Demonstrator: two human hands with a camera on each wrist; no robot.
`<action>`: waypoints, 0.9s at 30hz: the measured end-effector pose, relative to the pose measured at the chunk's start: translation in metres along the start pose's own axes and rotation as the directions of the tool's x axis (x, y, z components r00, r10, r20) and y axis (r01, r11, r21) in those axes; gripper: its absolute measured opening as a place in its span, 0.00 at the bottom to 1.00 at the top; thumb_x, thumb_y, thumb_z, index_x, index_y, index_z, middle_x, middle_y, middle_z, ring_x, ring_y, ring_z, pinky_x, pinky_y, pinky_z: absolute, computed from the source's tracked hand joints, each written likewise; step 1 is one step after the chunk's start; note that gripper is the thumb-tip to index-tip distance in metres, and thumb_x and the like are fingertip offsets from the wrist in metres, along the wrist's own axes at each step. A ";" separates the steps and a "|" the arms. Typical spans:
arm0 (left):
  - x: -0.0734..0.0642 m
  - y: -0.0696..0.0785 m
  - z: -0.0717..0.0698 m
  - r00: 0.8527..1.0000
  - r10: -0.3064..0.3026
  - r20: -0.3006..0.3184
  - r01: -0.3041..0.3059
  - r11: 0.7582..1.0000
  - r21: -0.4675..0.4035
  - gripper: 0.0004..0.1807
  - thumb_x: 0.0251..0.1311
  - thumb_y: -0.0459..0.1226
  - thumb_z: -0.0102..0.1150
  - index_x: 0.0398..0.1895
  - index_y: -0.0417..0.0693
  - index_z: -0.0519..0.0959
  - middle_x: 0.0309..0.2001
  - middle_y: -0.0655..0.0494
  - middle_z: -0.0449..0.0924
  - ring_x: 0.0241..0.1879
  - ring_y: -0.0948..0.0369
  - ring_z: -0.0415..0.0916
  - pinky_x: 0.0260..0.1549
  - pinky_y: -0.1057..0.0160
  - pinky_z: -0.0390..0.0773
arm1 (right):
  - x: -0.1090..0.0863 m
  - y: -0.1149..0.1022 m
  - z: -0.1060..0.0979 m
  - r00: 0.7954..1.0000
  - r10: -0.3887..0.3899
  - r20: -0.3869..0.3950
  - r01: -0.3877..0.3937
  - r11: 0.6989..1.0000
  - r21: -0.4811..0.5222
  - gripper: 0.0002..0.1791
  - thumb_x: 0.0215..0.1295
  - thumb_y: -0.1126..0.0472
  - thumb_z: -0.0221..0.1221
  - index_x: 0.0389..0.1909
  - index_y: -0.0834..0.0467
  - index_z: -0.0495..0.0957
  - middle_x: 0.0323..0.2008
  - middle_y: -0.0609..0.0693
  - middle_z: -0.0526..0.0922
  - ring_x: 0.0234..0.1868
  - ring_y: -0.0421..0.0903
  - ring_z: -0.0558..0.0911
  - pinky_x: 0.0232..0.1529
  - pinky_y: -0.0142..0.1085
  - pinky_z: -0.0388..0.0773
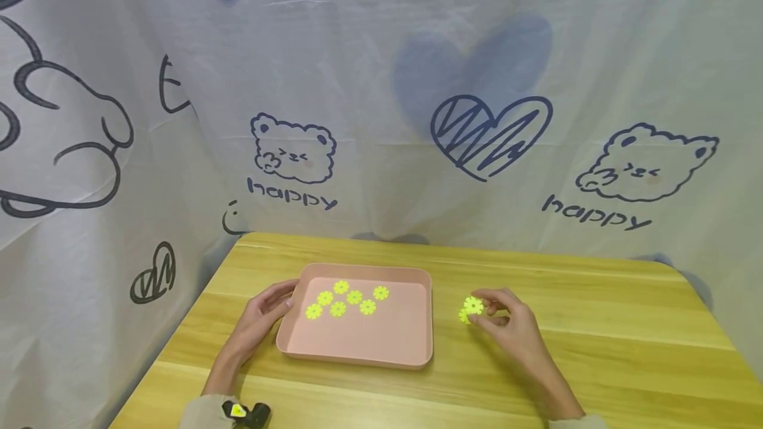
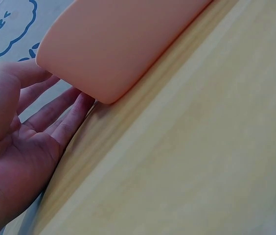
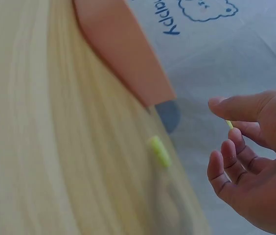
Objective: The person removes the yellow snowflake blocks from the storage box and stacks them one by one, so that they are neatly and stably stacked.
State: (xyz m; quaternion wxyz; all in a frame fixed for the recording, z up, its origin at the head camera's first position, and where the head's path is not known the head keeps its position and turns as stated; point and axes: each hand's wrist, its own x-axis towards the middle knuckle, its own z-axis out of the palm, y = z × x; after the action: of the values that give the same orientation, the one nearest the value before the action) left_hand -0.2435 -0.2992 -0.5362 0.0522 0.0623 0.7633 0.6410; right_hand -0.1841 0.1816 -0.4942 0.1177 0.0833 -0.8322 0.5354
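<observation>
A shallow pink tray (image 1: 357, 343) stands on the table, with several yellow-green flower-shaped plastic discs (image 1: 354, 297) lying flat in its upper part. My left hand (image 1: 259, 320) holds the tray's left side, thumb at the rim and fingers along the outer wall. In the left wrist view, some fingertips (image 2: 90, 98) touch the tray's lower corner. Right of the tray, my right hand (image 1: 512, 323) pinches one flower-shaped disc (image 1: 473, 305) between thumb and forefinger; its edge shows in the right wrist view. A second disc (image 3: 160, 152), blurred there, lies on the table close by, partly hidden in the head view.
The wooden table (image 1: 626, 349) extends to both sides of the tray. Behind it hangs a pale cloth (image 1: 381, 151) printed with hearts, bears and lettering. A black wrist strap (image 1: 247, 414) sits at the left sleeve.
</observation>
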 end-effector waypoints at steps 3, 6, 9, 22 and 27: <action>0.000 0.000 0.000 1.000 0.000 0.001 0.000 1.000 0.002 0.28 0.74 0.41 0.60 0.73 0.42 0.69 0.72 0.44 0.69 0.67 0.63 0.72 0.59 0.73 0.74 | 0.000 0.007 0.000 1.000 0.023 0.003 -0.023 0.999 -0.029 0.20 0.57 0.69 0.74 0.52 0.62 0.84 0.38 0.53 0.79 0.39 0.46 0.79 0.37 0.31 0.83; 0.000 0.000 0.000 1.000 0.003 0.003 -0.003 1.000 0.002 0.28 0.74 0.41 0.60 0.73 0.42 0.69 0.72 0.44 0.69 0.65 0.66 0.72 0.59 0.73 0.74 | 0.002 0.013 0.001 0.998 0.058 0.010 -0.057 0.997 -0.058 0.20 0.57 0.69 0.74 0.52 0.61 0.84 0.39 0.53 0.79 0.41 0.48 0.80 0.38 0.30 0.82; 0.000 0.000 0.000 1.000 0.006 0.005 -0.006 1.000 0.000 0.28 0.74 0.41 0.60 0.73 0.41 0.69 0.72 0.43 0.69 0.64 0.68 0.73 0.59 0.72 0.74 | 0.003 0.019 0.003 0.996 0.085 0.027 -0.083 0.993 -0.082 0.21 0.57 0.70 0.73 0.52 0.62 0.83 0.39 0.53 0.79 0.41 0.48 0.80 0.37 0.30 0.81; -0.001 0.002 0.000 1.000 0.005 0.002 -0.005 1.000 0.003 0.29 0.74 0.41 0.60 0.73 0.42 0.68 0.72 0.43 0.69 0.64 0.67 0.73 0.59 0.73 0.74 | 0.009 0.032 0.012 0.995 0.087 0.044 -0.078 0.982 -0.170 0.20 0.53 0.71 0.74 0.49 0.62 0.85 0.37 0.51 0.80 0.38 0.46 0.78 0.39 0.32 0.79; -0.001 0.002 0.001 1.000 0.000 -0.001 0.000 1.000 0.011 0.29 0.74 0.41 0.60 0.73 0.42 0.68 0.72 0.43 0.69 0.66 0.65 0.72 0.59 0.73 0.74 | 0.008 0.032 0.012 0.994 0.093 0.061 -0.078 0.975 -0.208 0.20 0.54 0.69 0.75 0.49 0.62 0.85 0.37 0.50 0.80 0.40 0.46 0.77 0.41 0.34 0.79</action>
State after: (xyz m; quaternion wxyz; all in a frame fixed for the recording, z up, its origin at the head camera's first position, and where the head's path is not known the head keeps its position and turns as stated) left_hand -0.2425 -0.2984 -0.5343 0.0514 0.0623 0.7668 0.6367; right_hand -0.2018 0.1831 -0.5242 0.0730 0.0535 -0.8895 0.4478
